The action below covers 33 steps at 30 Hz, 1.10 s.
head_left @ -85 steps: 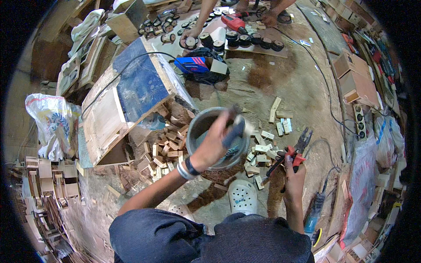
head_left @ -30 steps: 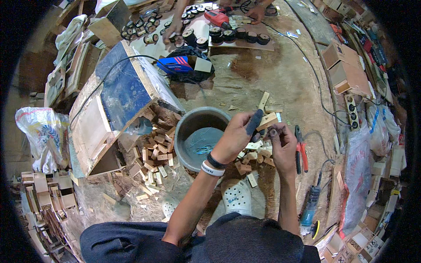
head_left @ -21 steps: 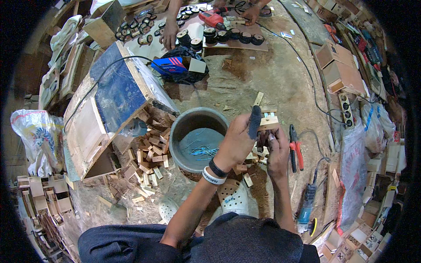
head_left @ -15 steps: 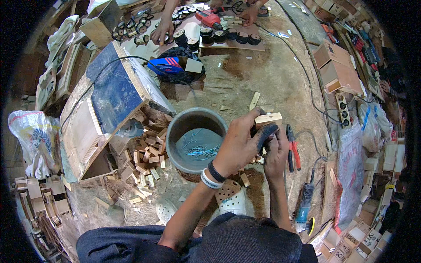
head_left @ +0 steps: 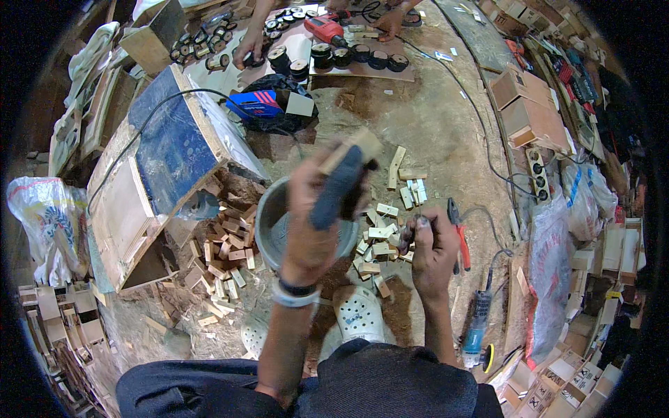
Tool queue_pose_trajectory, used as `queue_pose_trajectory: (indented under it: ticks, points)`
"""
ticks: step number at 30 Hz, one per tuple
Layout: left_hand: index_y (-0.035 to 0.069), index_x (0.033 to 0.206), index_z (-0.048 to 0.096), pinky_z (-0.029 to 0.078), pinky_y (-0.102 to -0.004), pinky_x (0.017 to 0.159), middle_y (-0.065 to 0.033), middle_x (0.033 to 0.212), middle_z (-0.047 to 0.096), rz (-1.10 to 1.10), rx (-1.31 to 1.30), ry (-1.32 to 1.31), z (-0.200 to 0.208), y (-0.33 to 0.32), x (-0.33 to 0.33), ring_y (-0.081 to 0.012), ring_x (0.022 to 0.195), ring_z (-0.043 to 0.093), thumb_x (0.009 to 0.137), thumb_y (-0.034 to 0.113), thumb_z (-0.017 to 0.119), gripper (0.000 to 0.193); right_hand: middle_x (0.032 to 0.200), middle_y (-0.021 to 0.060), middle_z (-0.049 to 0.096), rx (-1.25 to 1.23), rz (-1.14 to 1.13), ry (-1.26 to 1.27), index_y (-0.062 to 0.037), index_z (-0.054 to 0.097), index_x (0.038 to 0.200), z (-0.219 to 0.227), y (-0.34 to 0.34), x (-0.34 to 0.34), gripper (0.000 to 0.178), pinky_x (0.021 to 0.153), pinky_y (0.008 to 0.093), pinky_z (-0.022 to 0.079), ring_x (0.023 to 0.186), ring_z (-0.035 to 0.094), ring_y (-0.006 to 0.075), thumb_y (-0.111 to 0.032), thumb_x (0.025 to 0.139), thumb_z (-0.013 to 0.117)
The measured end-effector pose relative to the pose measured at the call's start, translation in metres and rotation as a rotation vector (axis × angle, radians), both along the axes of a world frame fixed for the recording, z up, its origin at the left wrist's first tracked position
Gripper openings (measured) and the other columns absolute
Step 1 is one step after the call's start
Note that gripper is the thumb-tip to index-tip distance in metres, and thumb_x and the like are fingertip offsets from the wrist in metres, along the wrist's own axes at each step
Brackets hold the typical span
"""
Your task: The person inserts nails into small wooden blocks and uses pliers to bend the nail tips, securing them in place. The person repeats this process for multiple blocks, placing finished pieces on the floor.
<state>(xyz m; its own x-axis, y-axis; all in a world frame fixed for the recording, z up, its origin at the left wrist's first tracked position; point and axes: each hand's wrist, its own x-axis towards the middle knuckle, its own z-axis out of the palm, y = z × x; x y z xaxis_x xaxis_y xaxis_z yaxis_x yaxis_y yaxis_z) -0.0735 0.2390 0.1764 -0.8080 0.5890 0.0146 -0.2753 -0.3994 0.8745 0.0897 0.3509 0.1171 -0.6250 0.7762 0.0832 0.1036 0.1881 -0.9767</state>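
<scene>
My left hand (head_left: 311, 216), blurred by motion and with a dark cover on its thumb, grips a small wooden block (head_left: 367, 141) above the grey bucket (head_left: 263, 233). The hand and forearm hide most of the bucket's inside. To the right, my right hand (head_left: 433, 252) is closed in a pinch; whatever its fingers hold is too small to make out. Beside it lie pliers (head_left: 463, 245) with red handles. Several pale wooden blocks (head_left: 381, 232) lie on the ground between the bucket and my right hand.
Another heap of wooden blocks (head_left: 221, 261) lies left of the bucket, beside a tilted blue-topped wooden stand (head_left: 171, 143). A corded power tool (head_left: 477, 327) lies at right. Across from me, another person's hands (head_left: 249, 47) work among black spools (head_left: 359, 53) and a red drill (head_left: 325, 30).
My left hand has moved left and away from my right hand, carrying the wooden block over the bucket. My right hand has dropped slightly, and the blocks on the ground show.
</scene>
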Motion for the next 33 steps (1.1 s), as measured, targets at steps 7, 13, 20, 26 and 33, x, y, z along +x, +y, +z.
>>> queue_pose_trajectory:
  ticks: [7, 13, 20, 26, 33]
  points:
    - [0.002, 0.117, 0.066, 0.045, -0.0282, 0.06, -0.0059, 0.095, 0.065, -0.397, 0.355, -0.776, -0.045, 0.011, 0.008, -0.0162, 0.073, 0.059, 0.102, 0.035, 0.06, 0.037, 0.079, 0.008, 0.072, 0.214, -0.04, -0.151, 0.0014, 0.072, 0.107, 0.051, -0.018, -0.019, 0.013, 0.063, 0.0283, 0.053, 0.068, 0.066, 0.0104, -0.007, 0.097, 0.068]
    - [0.002, 0.112, 0.067, 0.037, -0.024, 0.059, 0.0002, 0.083, 0.054, -0.397, 0.389, -0.813, -0.035, 0.021, 0.017, -0.0094, 0.067, 0.047, 0.105, 0.038, 0.057, 0.038, 0.082, 0.0107, 0.074, 0.223, -0.12, -0.117, 0.0024, 0.074, 0.106, 0.054, -0.02, -0.025, 0.015, 0.068, 0.0294, 0.056, 0.071, 0.07, 0.012, -0.007, 0.095, 0.071]
    - [-0.001, 0.117, 0.064, 0.038, -0.0247, 0.057, -0.0001, 0.082, 0.052, -0.266, 0.225, -0.473, -0.033, 0.025, 0.022, -0.0097, 0.065, 0.047, 0.106, 0.035, 0.057, 0.038, 0.083, 0.0137, 0.075, 0.44, -0.134, -0.184, 0.0024, 0.072, 0.104, 0.063, -0.027, -0.024, 0.014, 0.068, 0.0312, 0.057, 0.07, 0.073, 0.0186, -0.005, 0.093, 0.071]
    - [-0.001, 0.12, 0.063, 0.043, -0.0256, 0.061, 0.0001, 0.084, 0.057, -0.358, 0.107, -0.203, -0.044, 0.011, 0.008, -0.0096, 0.069, 0.052, 0.106, 0.03, 0.058, 0.035, 0.08, 0.0035, 0.07, 0.359, -0.001, -0.143, 0.0049, 0.071, 0.1, 0.077, -0.025, -0.024, 0.011, 0.064, 0.0247, 0.052, 0.07, 0.065, 0.0076, -0.005, 0.098, 0.067]
    - [-0.002, 0.128, 0.064, 0.053, -0.0284, 0.076, -0.0067, 0.102, 0.071, -0.229, -0.162, 0.459, -0.04, 0.009, 0.022, -0.0136, 0.086, 0.065, 0.103, 0.024, 0.066, 0.037, 0.081, -0.0003, 0.068, -0.352, 0.055, -0.114, 0.0011, 0.069, 0.098, 0.087, 0.002, -0.021, 0.005, 0.063, 0.0225, 0.047, 0.072, 0.058, 0.0038, -0.002, 0.1, 0.066]
